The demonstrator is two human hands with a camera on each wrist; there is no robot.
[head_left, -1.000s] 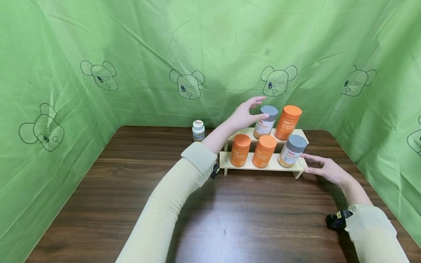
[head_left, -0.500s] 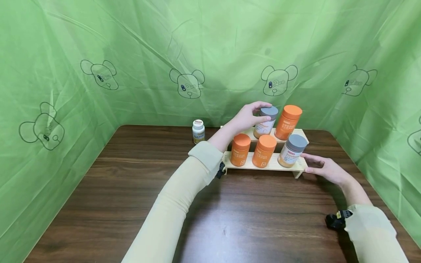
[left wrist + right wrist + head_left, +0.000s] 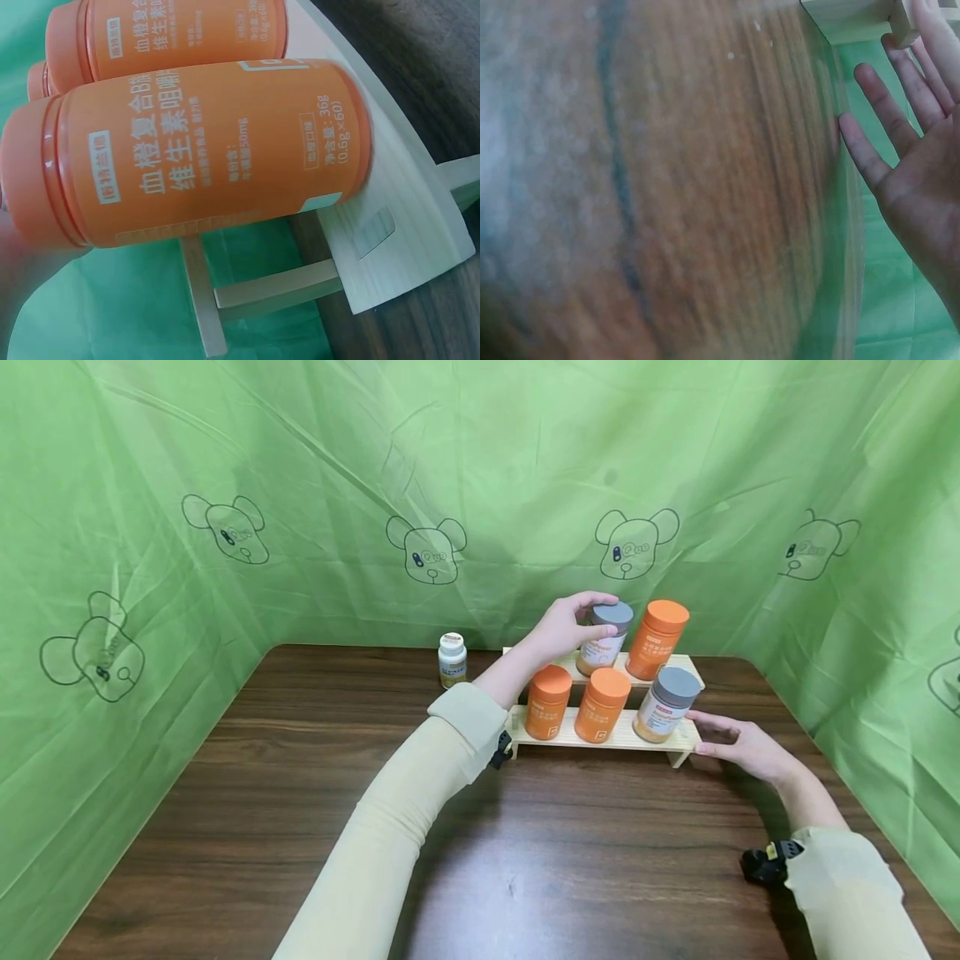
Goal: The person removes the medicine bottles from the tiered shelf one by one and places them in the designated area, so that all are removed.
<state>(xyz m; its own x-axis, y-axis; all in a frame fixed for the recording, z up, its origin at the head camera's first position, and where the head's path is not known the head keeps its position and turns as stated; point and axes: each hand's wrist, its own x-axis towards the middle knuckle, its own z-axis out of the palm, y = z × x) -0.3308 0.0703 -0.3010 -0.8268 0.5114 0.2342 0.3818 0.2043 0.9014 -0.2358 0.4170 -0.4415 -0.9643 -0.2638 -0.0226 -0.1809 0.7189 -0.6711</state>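
In the head view, a two-tier wooden rack (image 3: 618, 741) holds several supplement bottles. My left hand (image 3: 558, 628) grips a grey-lidded bottle (image 3: 600, 652) by its lid on the upper tier, thumb in front and fingers behind. Beside it stands an orange bottle (image 3: 657, 641). On the lower tier are two orange bottles (image 3: 548, 702) and another grey-lidded bottle (image 3: 666, 705). Close by in the left wrist view is an orange bottle (image 3: 217, 154). My right hand (image 3: 753, 752) touches the rack's right end with thumb and forefinger; its other fingers look extended in the right wrist view.
A small white bottle (image 3: 452, 661) stands on the dark wooden table (image 3: 300, 793), left of the rack. Green cloth (image 3: 330, 468) with bear outlines hangs behind and along both sides.
My left hand has moved right and closed around the upper grey-lidded bottle's lid, then stayed there. My right hand and the rack have kept their places.
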